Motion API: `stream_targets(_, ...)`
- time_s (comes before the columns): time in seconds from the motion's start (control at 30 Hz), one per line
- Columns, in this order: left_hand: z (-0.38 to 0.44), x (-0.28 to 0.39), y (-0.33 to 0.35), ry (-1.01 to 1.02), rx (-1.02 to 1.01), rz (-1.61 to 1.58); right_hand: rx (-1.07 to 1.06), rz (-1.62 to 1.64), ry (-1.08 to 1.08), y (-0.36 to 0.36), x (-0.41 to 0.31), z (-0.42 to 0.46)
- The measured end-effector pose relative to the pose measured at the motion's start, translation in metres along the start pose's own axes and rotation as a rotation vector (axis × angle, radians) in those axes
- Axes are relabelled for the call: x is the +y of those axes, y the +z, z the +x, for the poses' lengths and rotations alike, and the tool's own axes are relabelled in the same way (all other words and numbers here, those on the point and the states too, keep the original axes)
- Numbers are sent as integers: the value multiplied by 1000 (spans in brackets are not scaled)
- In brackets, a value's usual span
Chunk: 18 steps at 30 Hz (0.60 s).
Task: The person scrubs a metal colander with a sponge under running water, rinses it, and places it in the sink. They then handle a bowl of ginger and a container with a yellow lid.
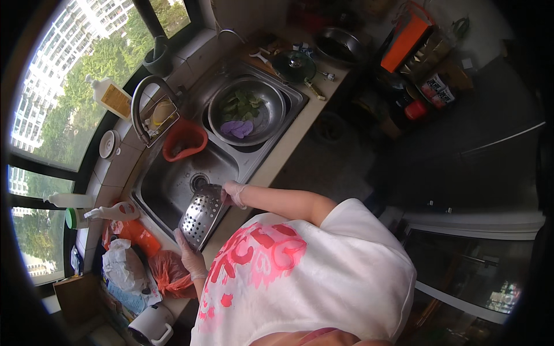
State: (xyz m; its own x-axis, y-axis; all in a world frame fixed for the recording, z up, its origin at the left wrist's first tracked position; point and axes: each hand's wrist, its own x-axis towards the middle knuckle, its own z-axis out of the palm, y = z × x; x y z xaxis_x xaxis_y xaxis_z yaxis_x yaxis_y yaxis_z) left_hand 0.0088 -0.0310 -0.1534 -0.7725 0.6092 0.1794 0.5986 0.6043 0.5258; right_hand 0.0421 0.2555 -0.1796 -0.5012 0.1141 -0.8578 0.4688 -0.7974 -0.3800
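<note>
A perforated stainless steel colander (201, 216) is tilted on its side above the front edge of the empty-looking sink bowl (162, 199), near the drain. My left hand (190, 258), in a clear disposable glove, holds its lower end. At its upper end my right hand (233, 193), gloved too, grips the rim. A large steel basin (276, 108) rests over the other sink bowl, with green leaves (242, 106) and purple pieces (236, 129) that may be leaves inside. Beside the faucet (137, 108) a red plastic basket (185, 140) sits at the back of the sink.
Several bottles, including a white spray bottle (114, 212), line the window ledge. Plastic bags (171, 274) and a white kettle or jug (151, 324) stand at the left. Past the sink are a glass pot lid (294, 67) and a metal pan (339, 45).
</note>
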Motion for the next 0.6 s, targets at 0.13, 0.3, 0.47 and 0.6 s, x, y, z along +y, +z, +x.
stream_targets(0.13, 5, 4, -10, 75, 71, 36, -30, 50, -40, -4, 9, 3)
stream_targets(0.3, 14, 11, -22, 220, 162, 124, -137, 132, -79, -12, 12, 4)
stream_targets(0.47, 2, 11, -21, 112, -15, 124, -24, 118, 32, -22, 32, 7)
stream_targets(0.6, 2, 4, -24, -79, 64, 48, -392, 151, -39, -22, 23, -7)
